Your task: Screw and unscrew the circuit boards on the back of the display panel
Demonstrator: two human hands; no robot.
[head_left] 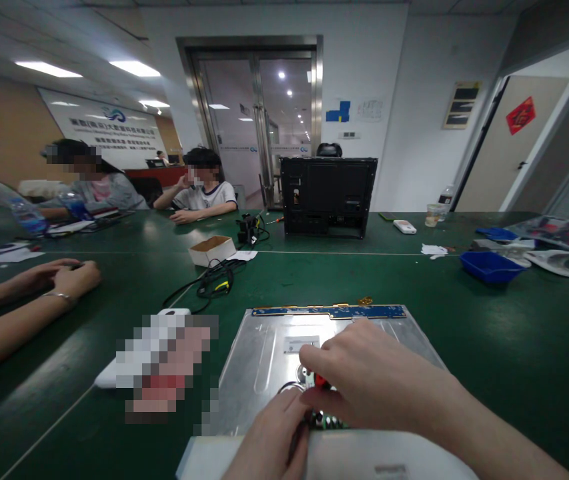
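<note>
A silvery metal panel (244,373), like the back of a flat display, lies before me with a blue circuit strip (284,312) along its far edge. Over its middle is my right hand (369,373), fingers closed round a small red object (321,380), mostly hidden in the grip. My left hand (279,423) is curled low beside it, fingertips together near a green circuit board (331,421); what they hold is hidden. A thin dark cable (290,385) runs by the left fingers. White casing (364,450) lies along the near side.
A partly blurred white object (149,347) lies left of the panel. Beyond are black cables (214,283), an open box (213,250), a black monitor frame (329,197) and a blue tray (490,265). Another person's hands (71,277) rest at left; more people sit behind.
</note>
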